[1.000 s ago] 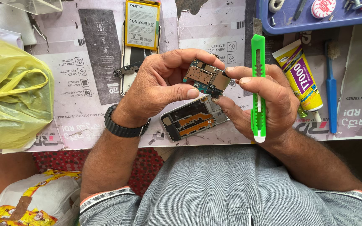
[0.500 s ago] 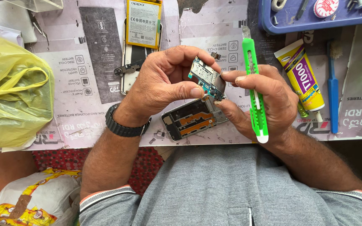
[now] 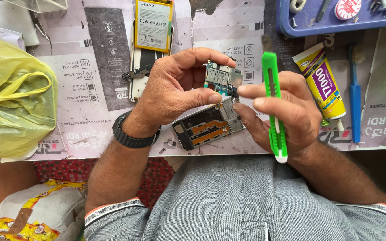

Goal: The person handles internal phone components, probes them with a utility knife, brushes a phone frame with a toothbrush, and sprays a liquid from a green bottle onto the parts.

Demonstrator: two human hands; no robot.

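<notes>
Things lying around the bench

A yellow plastic bag (image 3: 12, 96) at one edge; a flat battery (image 3: 153, 24) at the top; a glue tube (image 3: 321, 82) beside a blue brush (image 3: 355, 96); a blue tray (image 3: 336, 20) above.

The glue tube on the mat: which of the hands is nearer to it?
Right. The right hand, gripping the green utility knife, sits just beside the glue tube. The left hand, holding the small circuit board, lies farther off, across the opened phone frame.
</notes>
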